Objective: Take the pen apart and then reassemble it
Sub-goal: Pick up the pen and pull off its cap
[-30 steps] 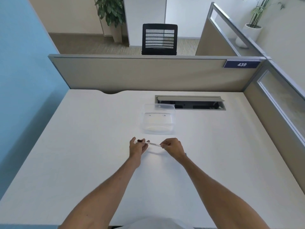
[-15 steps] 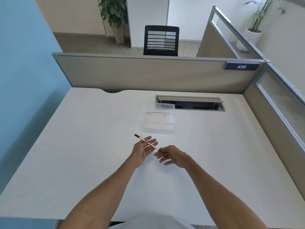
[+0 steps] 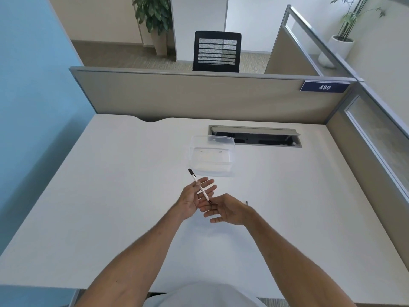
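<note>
At the centre of the frame, the left hand [image 3: 193,199] pinches a slim white pen [image 3: 199,187] between thumb and fingers, its black cap pointing to the upper left. The right hand [image 3: 228,209] lies with fingers loosely spread, fingertips at the pen's lower end. Above them, a clear plastic container [image 3: 211,155] sits on the white desk [image 3: 110,196].

White desk [image 3: 124,196] with a clear box on it

A clear plastic box [image 3: 211,156] sits toward the far middle, just beside an open cable slot [image 3: 255,136] set in the desktop. A small dark piece [image 3: 247,203] lies nearer, right of centre.
</note>
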